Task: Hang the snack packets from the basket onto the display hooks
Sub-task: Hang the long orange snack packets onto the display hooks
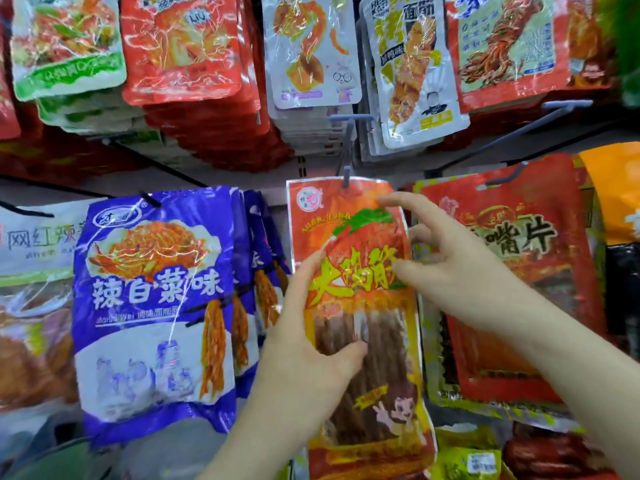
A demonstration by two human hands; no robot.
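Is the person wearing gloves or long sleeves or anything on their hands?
No gloves. The left hand and right hand are bare, with no rings, watch or bracelet showing. The left forearm and right forearm are bare too; no sleeve shows.

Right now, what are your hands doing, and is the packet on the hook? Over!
Left hand grips orange packet by its left edge. Right hand open, fingertips at its top. Packet on the hook. Nothing blocking.
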